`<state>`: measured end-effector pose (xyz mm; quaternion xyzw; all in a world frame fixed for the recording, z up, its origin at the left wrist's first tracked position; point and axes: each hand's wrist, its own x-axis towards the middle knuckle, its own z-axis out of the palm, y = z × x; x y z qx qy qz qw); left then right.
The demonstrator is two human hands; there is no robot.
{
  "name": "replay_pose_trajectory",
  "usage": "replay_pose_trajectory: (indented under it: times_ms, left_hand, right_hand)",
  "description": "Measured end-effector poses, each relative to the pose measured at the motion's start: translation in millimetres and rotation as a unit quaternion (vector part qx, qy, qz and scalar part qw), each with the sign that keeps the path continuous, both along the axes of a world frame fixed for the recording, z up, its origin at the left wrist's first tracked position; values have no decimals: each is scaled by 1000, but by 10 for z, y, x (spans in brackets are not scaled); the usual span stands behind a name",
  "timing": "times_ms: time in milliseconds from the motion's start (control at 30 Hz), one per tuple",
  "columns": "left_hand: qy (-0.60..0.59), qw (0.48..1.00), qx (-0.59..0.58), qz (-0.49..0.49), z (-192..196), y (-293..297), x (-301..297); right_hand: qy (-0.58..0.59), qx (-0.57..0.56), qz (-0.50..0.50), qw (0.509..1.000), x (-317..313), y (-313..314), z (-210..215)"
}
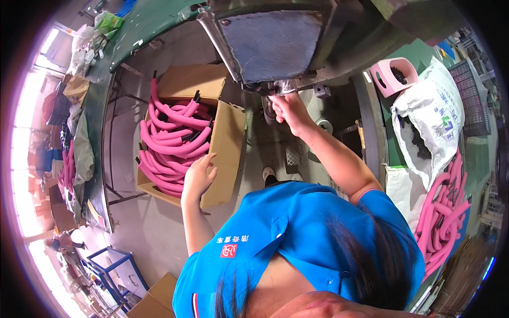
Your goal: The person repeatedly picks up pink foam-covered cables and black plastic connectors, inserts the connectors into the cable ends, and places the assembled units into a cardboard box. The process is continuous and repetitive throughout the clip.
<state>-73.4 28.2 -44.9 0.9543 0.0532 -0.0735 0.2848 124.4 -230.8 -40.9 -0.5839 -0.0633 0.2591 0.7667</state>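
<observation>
My right hand (pixel 290 112) is raised to the underside of a large grey machine head (pixel 277 45). Its fingers are curled closed beside a small metal part (pixel 284 86), and what they grip is hidden. To the left, my left hand (pixel 199 177) hovers over the near right edge of a cardboard box (pixel 228 151), fingers apart and nothing in them. Inside that box lie many curved pink foam-covered tubes (pixel 175 140), several with black ends.
At right, a green table carries a pink bin (pixel 393 77) of small black parts, a white woven sack (pixel 432 114) with black pieces and more pink tubes (pixel 442 217). Another green table (pixel 151 26) stands far left. A blue-framed cart (pixel 114 270) is at lower left.
</observation>
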Motion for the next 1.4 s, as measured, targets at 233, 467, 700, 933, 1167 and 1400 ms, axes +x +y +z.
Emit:
replay_pose_trajectory:
  times_ms: [233,467,700,933,1167,1400]
  left_hand:
    - [-25,980,-70,-184,-5,-570,498]
    - [116,974,-37,-194,-415,-557,360]
    - [132,940,23,-314,-217,-1421,792]
    - [119,910,20,-397,-232,-2072,938]
    - [78,838,-164,-515,134,-3681,918]
    - [159,780,-530,-293,480,-4241,689]
  right_hand:
    - [157,20,-187,970,-198,-929,-414]
    - [80,-265,-516,811,-1327,-3087,-1347]
    - [86,-703,-634,311,-2793,-5376,-1288]
    - [210,-844,-374,323,-3876,-6376,-704]
    - [115,-746,-296,585,-2970,-5309,43]
    - [-395,-398,-177,809,-2331,-3010,172]
